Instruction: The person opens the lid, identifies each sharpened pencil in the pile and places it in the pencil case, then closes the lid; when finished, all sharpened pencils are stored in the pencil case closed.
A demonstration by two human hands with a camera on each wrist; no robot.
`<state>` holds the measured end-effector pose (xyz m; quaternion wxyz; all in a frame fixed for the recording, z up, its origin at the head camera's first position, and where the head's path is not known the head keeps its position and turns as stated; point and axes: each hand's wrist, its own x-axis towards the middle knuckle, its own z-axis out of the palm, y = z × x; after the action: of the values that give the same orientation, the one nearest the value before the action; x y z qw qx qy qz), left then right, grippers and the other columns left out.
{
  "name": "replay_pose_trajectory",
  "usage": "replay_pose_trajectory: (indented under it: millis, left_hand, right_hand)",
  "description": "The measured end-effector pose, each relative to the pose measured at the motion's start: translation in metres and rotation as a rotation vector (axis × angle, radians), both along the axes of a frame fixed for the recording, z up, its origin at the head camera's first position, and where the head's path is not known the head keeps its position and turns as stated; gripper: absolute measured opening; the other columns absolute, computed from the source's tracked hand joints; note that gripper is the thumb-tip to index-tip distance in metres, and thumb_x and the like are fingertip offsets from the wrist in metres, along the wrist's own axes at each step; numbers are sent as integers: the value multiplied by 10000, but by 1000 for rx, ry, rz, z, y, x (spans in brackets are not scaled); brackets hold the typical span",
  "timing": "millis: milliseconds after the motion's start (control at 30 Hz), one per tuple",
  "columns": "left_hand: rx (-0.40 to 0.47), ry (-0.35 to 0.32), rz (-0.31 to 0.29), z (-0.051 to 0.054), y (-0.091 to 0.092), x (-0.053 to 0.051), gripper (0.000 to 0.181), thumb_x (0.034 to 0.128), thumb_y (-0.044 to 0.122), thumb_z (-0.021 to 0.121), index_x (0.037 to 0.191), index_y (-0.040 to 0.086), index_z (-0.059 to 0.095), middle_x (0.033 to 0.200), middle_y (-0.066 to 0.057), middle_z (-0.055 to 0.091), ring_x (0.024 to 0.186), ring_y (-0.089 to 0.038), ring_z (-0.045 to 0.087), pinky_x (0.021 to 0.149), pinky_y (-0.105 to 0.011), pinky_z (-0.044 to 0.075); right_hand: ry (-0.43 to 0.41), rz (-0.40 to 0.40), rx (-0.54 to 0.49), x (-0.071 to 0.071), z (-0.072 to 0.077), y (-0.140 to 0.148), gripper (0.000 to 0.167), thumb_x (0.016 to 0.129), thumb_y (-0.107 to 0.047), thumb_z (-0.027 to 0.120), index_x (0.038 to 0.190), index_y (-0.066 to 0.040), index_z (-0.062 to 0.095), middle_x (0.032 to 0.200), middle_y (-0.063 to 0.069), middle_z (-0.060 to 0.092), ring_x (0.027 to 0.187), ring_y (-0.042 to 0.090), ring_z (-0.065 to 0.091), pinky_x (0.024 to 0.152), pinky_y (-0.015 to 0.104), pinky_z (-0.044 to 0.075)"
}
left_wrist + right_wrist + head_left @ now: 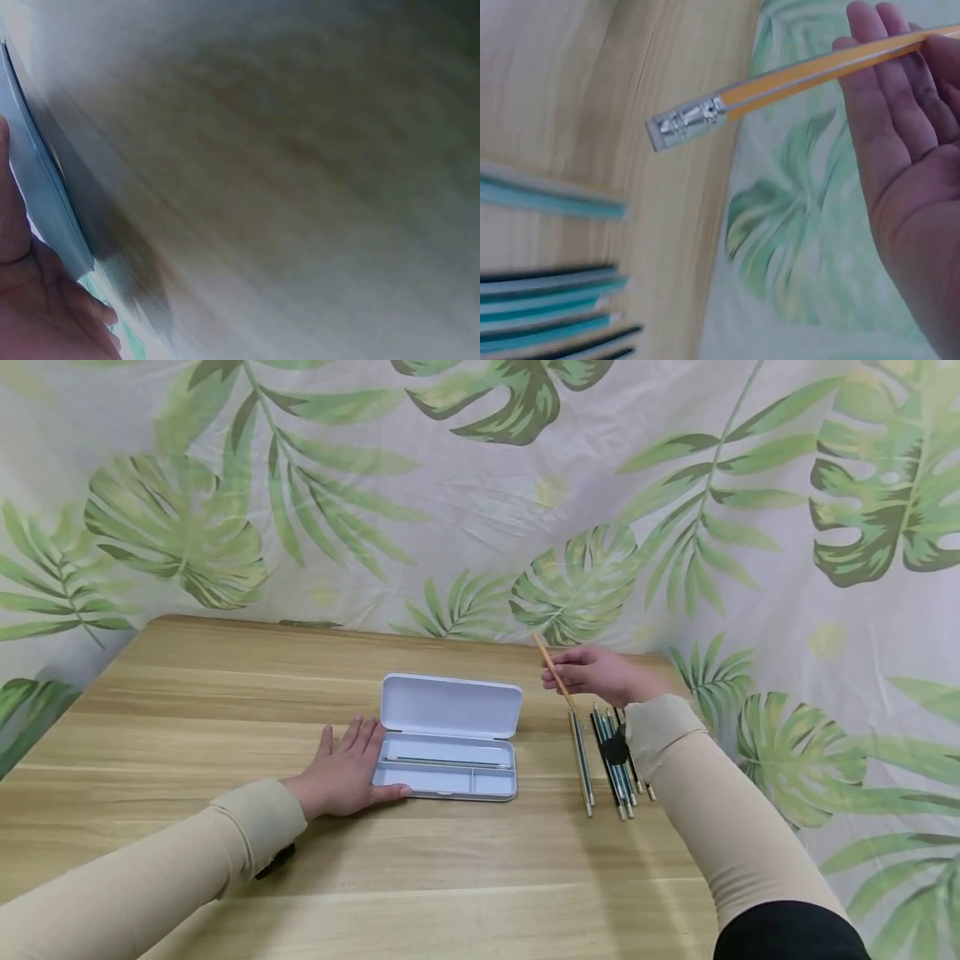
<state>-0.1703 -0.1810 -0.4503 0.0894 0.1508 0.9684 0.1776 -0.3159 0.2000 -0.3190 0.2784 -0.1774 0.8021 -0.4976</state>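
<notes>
A wrinkled, pale cloth (480,527) printed with green tropical leaves drapes the space behind a smooth wood-grain table (465,893), where a person works with both hands. At the table's middle sits one shallow, round-cornered, pale case (450,707), hinged lid raised, its base divided into three compartments. The left hand (347,770) lies along the case's left side, fingers straight and slightly apart, thumb stretched over the front edge. The right hand (596,675), above the table's right side, pinches one orange pencil (553,670) between thumb and fingers, its silver ferrule and eraser angled down. Below lie two slim pencils (581,764) together and, beside them, a bunch of dark and teal pencils (615,777), partly hidden by the wrist, their exact number unclear. One thin pencil (450,762) rests in the case's rear compartment.
</notes>
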Motion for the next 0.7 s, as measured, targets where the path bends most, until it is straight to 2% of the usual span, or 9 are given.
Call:
replay_pose_trajectory:
  millis: [167, 267, 333, 433, 567, 700]
  left_hand:
    - [6, -4, -4, 8, 1, 5, 1205, 900, 774, 566, 1583, -129, 153, 1630, -382, 134, 1524, -529, 41, 1129, -751, -54]
    - [14, -11, -5, 12, 2, 6, 1223, 891, 807, 535, 1582, -128, 157, 1626, -386, 139, 1525, -527, 48, 1134, -747, -49]
    - [18, -14, -5, 12, 2, 6, 1222, 891, 804, 543, 1580, -130, 161, 1623, -391, 141, 1523, -531, 51, 1132, -750, -45]
    - [11, -8, -2, 7, 0, 5, 1207, 897, 774, 572, 1586, -123, 152, 1632, -379, 134, 1526, -524, 39, 1131, -749, -53]
    - [2, 3, 4, -1, -2, 1, 1194, 901, 748, 595, 1589, -120, 148, 1639, -367, 132, 1529, -519, 33, 1131, -747, -61]
    - [-8, -16, 3, 10, 2, 4, 1186, 909, 740, 592, 1585, -130, 153, 1638, -370, 129, 1528, -521, 39, 1135, -747, -46]
  right_hand:
    - [-9, 85, 10, 9, 6, -30, 320, 1093, -10, 464, 1353, 163, 531, 1236, 246, 673, 1146, 280, 678, 993, 426, 529]
    - [-6, 131, 17, 12, 4, -47, 308, 1091, -12, 472, 1329, 165, 555, 1229, 267, 676, 1132, 287, 687, 1004, 454, 521]
    - [-8, 166, 24, 14, 1, -59, 306, 1086, -4, 474, 1321, 174, 558, 1227, 286, 671, 1116, 277, 692, 1023, 484, 504]
    - [-20, 212, 60, 16, -5, -76, 305, 1084, -9, 478, 1317, 168, 564, 1234, 293, 668, 1120, 288, 686, 1032, 498, 494]
    - [-12, 265, 149, 20, -10, -96, 292, 1087, -47, 495, 1309, 115, 595, 1231, 245, 684, 1151, 322, 668, 1000, 418, 519]
    - [24, 311, 210, 23, -19, -108, 277, 1083, -56, 511, 1283, 88, 637, 1186, 197, 711, 1102, 263, 691, 954, 352, 540]
